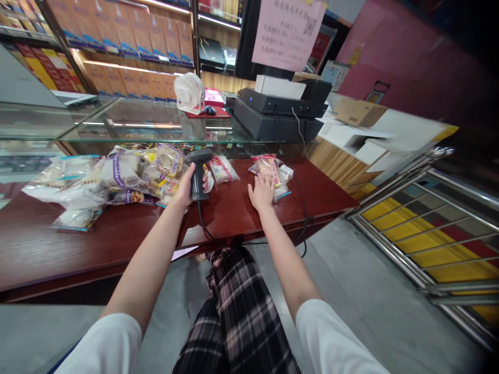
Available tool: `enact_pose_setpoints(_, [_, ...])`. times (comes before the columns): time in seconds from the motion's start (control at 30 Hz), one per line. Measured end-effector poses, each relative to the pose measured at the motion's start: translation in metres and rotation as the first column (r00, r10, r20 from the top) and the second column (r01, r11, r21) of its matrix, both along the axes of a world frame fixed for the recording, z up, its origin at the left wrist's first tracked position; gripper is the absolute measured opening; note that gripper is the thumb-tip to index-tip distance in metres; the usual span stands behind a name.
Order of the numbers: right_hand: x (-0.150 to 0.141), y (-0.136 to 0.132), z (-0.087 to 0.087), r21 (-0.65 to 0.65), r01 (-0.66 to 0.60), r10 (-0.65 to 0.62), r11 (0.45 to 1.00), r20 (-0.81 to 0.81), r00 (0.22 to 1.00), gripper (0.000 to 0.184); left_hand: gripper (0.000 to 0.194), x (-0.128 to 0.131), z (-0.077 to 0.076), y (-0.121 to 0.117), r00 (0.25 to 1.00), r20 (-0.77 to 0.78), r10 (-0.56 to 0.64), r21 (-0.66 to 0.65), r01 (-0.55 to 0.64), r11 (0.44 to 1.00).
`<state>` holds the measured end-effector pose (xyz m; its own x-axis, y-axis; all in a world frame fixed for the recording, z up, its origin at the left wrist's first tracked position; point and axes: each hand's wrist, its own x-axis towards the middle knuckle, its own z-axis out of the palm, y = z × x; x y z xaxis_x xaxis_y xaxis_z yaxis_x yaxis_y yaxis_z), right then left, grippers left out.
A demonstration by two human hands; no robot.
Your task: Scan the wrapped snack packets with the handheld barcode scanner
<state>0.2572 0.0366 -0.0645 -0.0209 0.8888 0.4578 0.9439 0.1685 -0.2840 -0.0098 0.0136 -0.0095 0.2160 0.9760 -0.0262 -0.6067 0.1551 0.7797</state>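
Note:
My left hand is wrapped round the grip of a dark grey barcode scanner, whose head points away from me and whose cable hangs over the counter's near edge. My right hand lies flat with fingers stretched out on a clear snack packet with a red label, on the dark red counter. Another small packet lies between the scanner and the right hand. A heap of several bagged snacks and breads sits to the left of the scanner.
A glass display top runs behind the counter, with a small white fan and a black register with a printer on it. A pink paper notice hangs above. Metal railings stand to the right; shelves of boxes line the back.

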Motion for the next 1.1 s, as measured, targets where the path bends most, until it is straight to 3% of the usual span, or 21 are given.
enact_pose_setpoints(0.27, [0.033, 0.032, 0.018, 0.001, 0.101, -0.101, 0.995, -0.009, 0.995, 0.053, 0.049, 0.0, 0.005, -0.002, 1.0, -0.001, 0.002, -0.019, -0.002, 1.0])
enact_pose_setpoints(0.33, [0.025, 0.037, 0.025, 0.031, 0.032, -0.032, 0.999, -0.009, 0.999, 0.053, 0.052, 0.002, 0.007, -0.003, 1.0, -0.004, -0.001, -0.023, 0.001, 1.0])
enact_pose_setpoints(0.4, [0.006, 0.042, 0.028, 0.012, -0.129, 0.129, 0.992, -0.028, 0.991, 0.055, 0.055, 0.003, 0.008, -0.003, 1.0, -0.013, -0.005, -0.028, 0.005, 1.0])
enact_pose_setpoints(0.47, [-0.018, 0.046, 0.025, -0.074, -0.293, 0.289, 0.953, -0.06, 0.955, 0.06, 0.057, 0.003, 0.007, -0.002, 1.0, -0.01, 0.006, -0.034, -0.007, 0.999])
enact_pose_setpoints(0.53, [-0.041, 0.047, 0.016, -0.167, -0.35, 0.34, 0.922, -0.085, 0.937, 0.063, 0.056, 0.002, 0.005, 0.0, 0.999, 0.019, 0.032, -0.032, -0.032, 0.999])
enact_pose_setpoints(0.67, [-0.062, 0.046, 0.0, -0.205, -0.253, 0.234, 0.946, -0.113, 0.966, 0.053, 0.054, 0.0, 0.001, 0.002, 0.997, 0.064, 0.035, -0.01, -0.034, 0.999])
enact_pose_setpoints(0.77, [-0.055, 0.046, -0.003, -0.176, -0.193, 0.157, 0.965, -0.203, 0.966, 0.048, 0.053, 0.0, 0.002, 0.001, 0.998, 0.047, 0.048, -0.003, -0.047, 0.999])
enact_pose_setpoints(0.93, [-0.038, 0.047, 0.002, -0.201, -0.219, 0.134, 0.955, -0.369, 0.92, 0.038, 0.051, 0.003, 0.005, -0.001, 0.999, 0.011, 0.043, -0.007, -0.043, 0.999])
enact_pose_setpoints(1.0, [-0.038, 0.045, 0.003, -0.196, -0.164, 0.079, 0.967, -0.379, 0.922, 0.044, 0.05, 0.004, 0.005, -0.002, 0.999, 0.009, 0.033, -0.017, -0.033, 0.999])
enact_pose_setpoints(1.1, [-0.044, 0.042, 0.003, -0.215, -0.058, -0.012, 0.975, -0.31, 0.951, 0.07, 0.048, 0.006, 0.004, -0.003, 1.0, 0.019, 0.021, -0.008, -0.021, 1.0])
